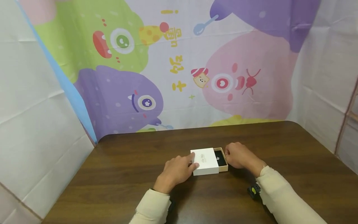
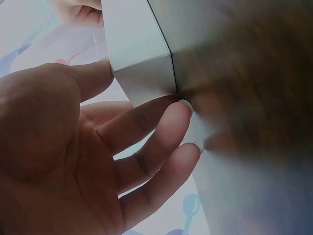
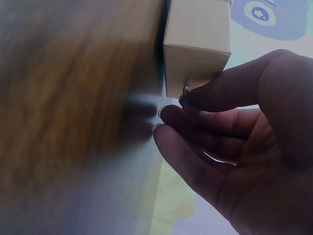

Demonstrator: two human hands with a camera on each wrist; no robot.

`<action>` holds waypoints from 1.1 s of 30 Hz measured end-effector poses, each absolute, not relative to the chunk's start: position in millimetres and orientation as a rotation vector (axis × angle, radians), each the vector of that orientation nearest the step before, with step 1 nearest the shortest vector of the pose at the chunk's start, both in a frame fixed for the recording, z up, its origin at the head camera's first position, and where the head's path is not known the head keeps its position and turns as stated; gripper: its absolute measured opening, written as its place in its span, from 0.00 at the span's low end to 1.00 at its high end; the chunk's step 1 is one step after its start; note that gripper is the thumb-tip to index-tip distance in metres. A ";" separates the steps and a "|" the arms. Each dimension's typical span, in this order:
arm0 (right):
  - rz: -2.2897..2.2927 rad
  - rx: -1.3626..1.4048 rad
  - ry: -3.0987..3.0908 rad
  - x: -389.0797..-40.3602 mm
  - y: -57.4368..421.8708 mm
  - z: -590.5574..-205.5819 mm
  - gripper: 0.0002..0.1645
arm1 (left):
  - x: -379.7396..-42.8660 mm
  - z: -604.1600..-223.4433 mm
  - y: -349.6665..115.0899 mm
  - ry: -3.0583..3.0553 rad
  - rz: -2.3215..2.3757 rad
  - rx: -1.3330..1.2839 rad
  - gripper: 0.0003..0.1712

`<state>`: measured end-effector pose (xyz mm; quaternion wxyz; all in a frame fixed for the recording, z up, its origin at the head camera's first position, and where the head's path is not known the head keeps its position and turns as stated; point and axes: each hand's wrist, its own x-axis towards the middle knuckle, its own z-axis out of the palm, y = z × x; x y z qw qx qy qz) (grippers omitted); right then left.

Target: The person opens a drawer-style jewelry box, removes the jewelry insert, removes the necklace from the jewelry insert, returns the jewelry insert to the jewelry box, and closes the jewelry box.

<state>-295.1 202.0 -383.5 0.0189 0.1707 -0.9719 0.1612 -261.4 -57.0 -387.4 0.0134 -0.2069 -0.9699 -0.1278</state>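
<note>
A white slide-out gift box lies on the brown table, its white sleeve (image 1: 207, 160) printed with small lettering. From the sleeve's right end a tan drawer (image 1: 223, 169) sticks out partway, showing a black insert (image 1: 221, 159) with a small silvery item (image 1: 218, 158) on it. My left hand (image 1: 176, 170) holds the sleeve's left end between thumb and index finger; the other fingers bend close to the tabletop in the left wrist view. At the drawer's outer end, my right hand (image 1: 239, 155) has its thumb and bent index finger pinched together against the end wall.
The wooden table (image 1: 134, 152) runs back to a cloth (image 1: 179, 115) printed with cartoon monsters. Pale fabric walls (image 1: 36, 109) flank both sides. A dark wrist device (image 1: 254, 190) is worn at the right sleeve cuff.
</note>
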 end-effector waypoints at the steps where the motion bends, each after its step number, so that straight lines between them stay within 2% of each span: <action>1: 0.491 0.535 -3.009 -295.4 202.7 -384.6 0.10 | -261.5 -387.7 -57.1 -3.022 -0.402 -0.645 0.32; 33: 0.400 0.593 -2.924 -280.3 218.2 -383.7 0.12 | -261.4 -390.3 -55.8 -3.030 -0.389 -0.623 0.32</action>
